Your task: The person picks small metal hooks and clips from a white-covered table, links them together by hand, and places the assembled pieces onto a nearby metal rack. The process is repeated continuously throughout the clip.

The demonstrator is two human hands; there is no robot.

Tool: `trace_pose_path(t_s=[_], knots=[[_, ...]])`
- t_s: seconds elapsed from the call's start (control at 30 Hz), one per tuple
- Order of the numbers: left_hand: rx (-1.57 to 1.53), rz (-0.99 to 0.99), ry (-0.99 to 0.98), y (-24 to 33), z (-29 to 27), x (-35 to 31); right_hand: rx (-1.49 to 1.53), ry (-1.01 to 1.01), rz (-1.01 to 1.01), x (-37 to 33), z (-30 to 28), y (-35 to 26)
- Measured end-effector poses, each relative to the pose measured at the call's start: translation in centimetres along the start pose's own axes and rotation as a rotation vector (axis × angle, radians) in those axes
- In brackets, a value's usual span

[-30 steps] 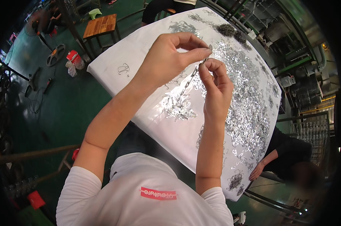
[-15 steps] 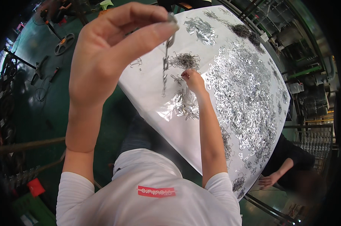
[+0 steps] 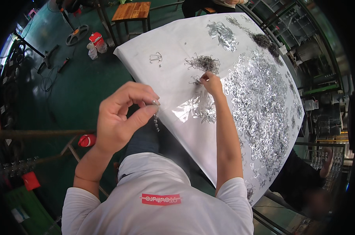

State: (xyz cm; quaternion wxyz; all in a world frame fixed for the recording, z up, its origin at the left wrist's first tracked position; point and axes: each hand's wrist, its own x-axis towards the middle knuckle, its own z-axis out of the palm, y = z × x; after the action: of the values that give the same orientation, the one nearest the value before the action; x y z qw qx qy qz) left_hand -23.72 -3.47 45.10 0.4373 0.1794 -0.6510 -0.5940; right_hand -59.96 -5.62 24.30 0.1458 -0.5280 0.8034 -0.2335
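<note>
My left hand is raised just off the table's near left edge, thumb and fingers pinched on the top of a short metal chain. The chain dangles free, its links small and twisted. Over the white table, my right hand has its fingertips together beside a few thin wire hooks; whatever is between them is too small to make out. Beyond it lies a tangled dark pile of wire hooks. Nearer me, by my right forearm, are flat shiny metal pieces.
A broad spread of bright bent metal hooks covers the table's right side. More shiny pieces and dark heaps lie at the far end. A wooden stool stands past the far left corner. A person in black is at the right.
My left hand has come down and toward me from high in the view, with the chain still in it. The right hand stays by the small hooks. The person at the right has moved their hand off the table edge.
</note>
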Motion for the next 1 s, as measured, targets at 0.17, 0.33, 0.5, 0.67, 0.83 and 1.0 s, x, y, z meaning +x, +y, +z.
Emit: trace_pose_path(t_s=[0.17, 0.33, 0.5, 0.67, 0.83, 1.0], knots=[[0.087, -0.006, 0.072, -3.3, 0.4, -4.7, 0.538, 0.001, 0.165, -3.3, -0.3, -0.3], [0.189, 0.009, 0.071, -6.9, 1.3, -7.8, 0.899, -0.011, 0.252, -9.7, -1.0, -4.1], [0.247, 0.01, 0.05, -10.0, 1.8, -9.7, 1.021, -0.037, 0.299, -17.4, -1.7, -10.2], [0.254, -0.023, 0.064, -11.2, 2.3, -11.3, 1.316, -0.155, 0.216, -24.6, -1.2, -15.2], [0.269, 0.015, 0.042, -11.3, 2.5, -12.1, 1.379, -0.154, 0.15, -26.0, -0.4, -16.4], [0.274, 0.033, 0.022, -11.7, 2.7, -12.2, 1.284, 0.022, 0.105, -26.2, 0.2, -16.5]])
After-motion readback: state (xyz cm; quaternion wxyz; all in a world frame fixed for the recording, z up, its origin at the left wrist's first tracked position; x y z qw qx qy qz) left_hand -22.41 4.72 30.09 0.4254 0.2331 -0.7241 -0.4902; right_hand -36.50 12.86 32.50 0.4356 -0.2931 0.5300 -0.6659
